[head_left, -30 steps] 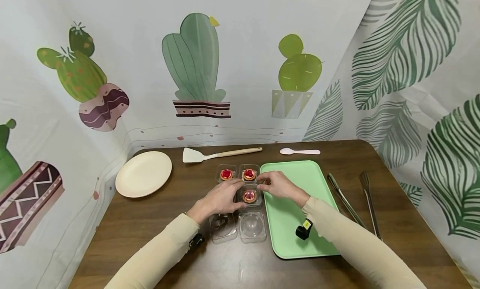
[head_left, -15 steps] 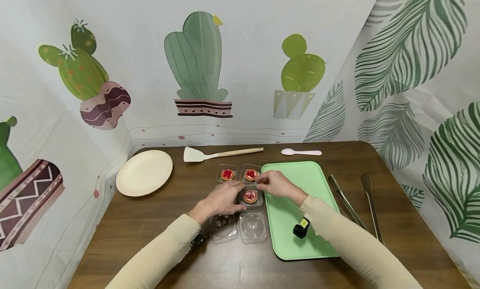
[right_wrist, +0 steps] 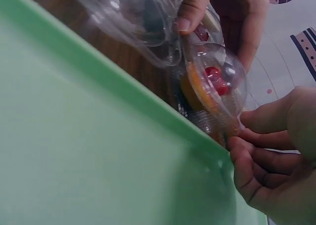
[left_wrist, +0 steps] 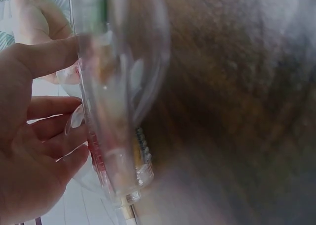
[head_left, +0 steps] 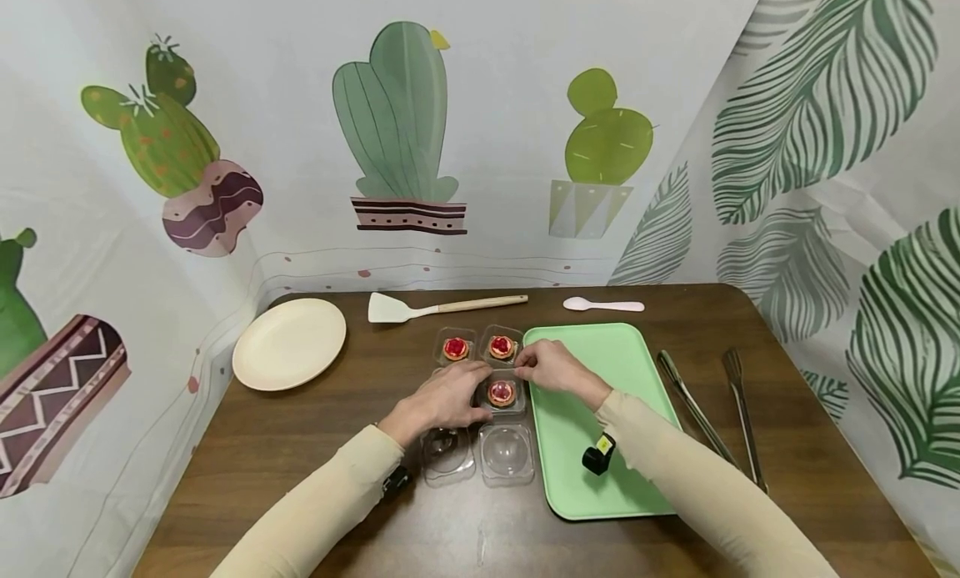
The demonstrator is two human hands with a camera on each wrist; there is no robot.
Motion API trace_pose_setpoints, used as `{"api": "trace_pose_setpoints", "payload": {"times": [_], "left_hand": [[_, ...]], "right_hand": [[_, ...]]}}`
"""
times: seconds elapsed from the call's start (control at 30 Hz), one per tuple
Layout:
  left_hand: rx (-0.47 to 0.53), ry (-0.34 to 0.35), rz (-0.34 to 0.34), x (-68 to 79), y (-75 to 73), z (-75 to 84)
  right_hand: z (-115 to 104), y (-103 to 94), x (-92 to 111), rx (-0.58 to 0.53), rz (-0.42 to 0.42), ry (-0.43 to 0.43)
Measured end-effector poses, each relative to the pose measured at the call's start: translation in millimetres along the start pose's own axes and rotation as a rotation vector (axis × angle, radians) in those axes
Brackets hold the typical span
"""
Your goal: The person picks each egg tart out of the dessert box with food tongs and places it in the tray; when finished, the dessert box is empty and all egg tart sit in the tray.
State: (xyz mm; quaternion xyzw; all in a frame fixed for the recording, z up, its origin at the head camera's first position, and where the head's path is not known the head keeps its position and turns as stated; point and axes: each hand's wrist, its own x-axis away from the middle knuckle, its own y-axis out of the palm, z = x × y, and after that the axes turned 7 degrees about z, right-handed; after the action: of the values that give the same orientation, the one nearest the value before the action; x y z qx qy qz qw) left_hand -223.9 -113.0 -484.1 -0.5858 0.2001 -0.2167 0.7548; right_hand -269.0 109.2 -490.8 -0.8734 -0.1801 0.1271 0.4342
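No writing can be read; the small yellow label [head_left: 604,444] on the black wrist camera [head_left: 594,463] is too tiny.

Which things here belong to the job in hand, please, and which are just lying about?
Apparently in the job: left hand, right hand, clear tart box between them, two tarts behind, two clear domed covers.

Apparently lying about: green tray, cream plate, white spatula, pale spoon, two metal tongs.

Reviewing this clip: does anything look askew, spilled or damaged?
No, nothing stands out. I see no spill or breakage: three tarts sit upright in clear containers, and the green tray and cream plate lie flat on the table.
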Motion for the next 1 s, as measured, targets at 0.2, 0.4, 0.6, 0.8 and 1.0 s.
{"api": "trace_pose_setpoints", "payload": {"times": [0.2,0.4,0.6,0.8,1.0], "left_hand": [[-0.003,-0.001,-0.014,-1.5,1.4,0.8],[0.005,0.005,-0.018,-2.3,0.5,1.8],[0.009,-0.001,-0.030,-2.7,-2.3,1.9],[0.013,-0.005,-0.026,-2.9,-2.8,1.5],[0.014,-0.003,-0.020,-1.7,-2.4,1.9]], "right_hand": [[1,-0.7,-6,0.016,-0.060,0.024],[-1,1.4,-5,-0.031,-0.059,0.082],[-6,2.7,0,-0.080,-0.027,0.071],[-5,7.0,0,-0.072,0.003,0.040],[-4,9.7,2,-0.058,0.017,0.011]]}}
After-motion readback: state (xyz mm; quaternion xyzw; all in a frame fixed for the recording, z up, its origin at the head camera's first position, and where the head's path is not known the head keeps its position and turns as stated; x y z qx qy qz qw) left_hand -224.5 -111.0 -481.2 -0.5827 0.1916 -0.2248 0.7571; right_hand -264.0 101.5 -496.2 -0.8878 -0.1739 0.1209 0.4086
